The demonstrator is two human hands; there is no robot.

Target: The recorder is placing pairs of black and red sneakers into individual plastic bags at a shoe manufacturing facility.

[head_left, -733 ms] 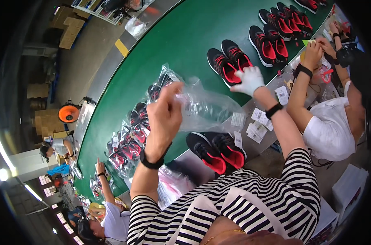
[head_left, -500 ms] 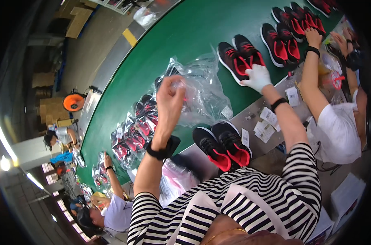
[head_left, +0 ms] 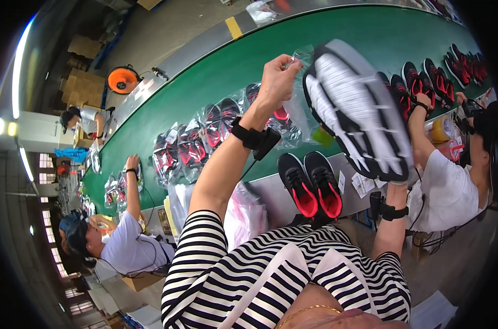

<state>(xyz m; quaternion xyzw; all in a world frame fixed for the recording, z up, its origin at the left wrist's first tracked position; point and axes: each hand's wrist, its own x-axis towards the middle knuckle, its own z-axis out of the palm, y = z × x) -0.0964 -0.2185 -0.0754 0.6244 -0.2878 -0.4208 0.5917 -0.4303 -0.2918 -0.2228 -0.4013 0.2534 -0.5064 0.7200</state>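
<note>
My left hand (head_left: pixel 282 79) pinches the edge of a clear plastic bag (head_left: pixel 297 112) above the green table. Raised in my right hand (head_left: pixel 401 182) are black sneakers (head_left: pixel 354 104), their white and black soles toward me and smeared by motion. Most of that gloved hand is hidden behind the shoes. The bag hangs just left of the soles. Below, at the near edge, stands an unbagged pair of black sneakers with red lining (head_left: pixel 310 185).
Bagged sneakers (head_left: pixel 191 145) line the green table (head_left: pixel 216 71) at left. More unbagged pairs (head_left: pixel 419 82) stand at right, where a co-worker's hand (head_left: pixel 423 102) reaches in. Another co-worker (head_left: pixel 122 241) works at left. White labels (head_left: pixel 362 184) lie on the metal edge.
My right hand has lifted the sneakers off the table and turned their soles toward me. My left hand has moved up and right with the bag. The view has shifted.
</note>
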